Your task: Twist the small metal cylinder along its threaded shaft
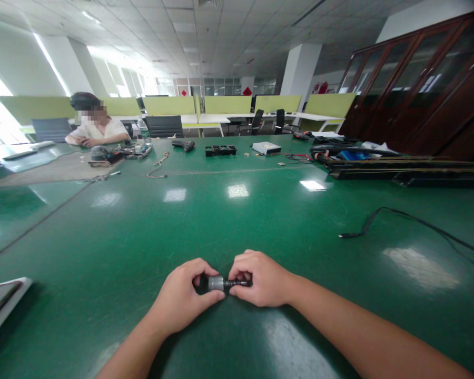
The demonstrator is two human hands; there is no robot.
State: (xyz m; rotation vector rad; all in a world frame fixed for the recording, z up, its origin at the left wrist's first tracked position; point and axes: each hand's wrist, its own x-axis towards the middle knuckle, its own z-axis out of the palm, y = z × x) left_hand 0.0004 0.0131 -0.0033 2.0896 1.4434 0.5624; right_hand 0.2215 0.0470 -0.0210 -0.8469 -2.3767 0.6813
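Low in the centre of the head view, my left hand (184, 295) is closed around a short grey metal cylinder (216, 283), thumb on the near side and fingers on the far side. A thin dark ribbed shaft (237, 283) extends rightward from the cylinder, in line with it. My right hand (260, 279) pinches this shaft between thumb and fingers, which partly hide it. Both pieces lie level, at or just above the green tabletop (189, 226). The exact kind of part is too small to tell.
A black cable (403, 213) crosses the right side. At the left edge lies a pale-rimmed flat object (8, 300). Farther back are a cordless drill (184, 145), a black slotted block (220, 151), a white box (266, 148) and long dark bars (379, 168). Another person (98, 126) sits back left.
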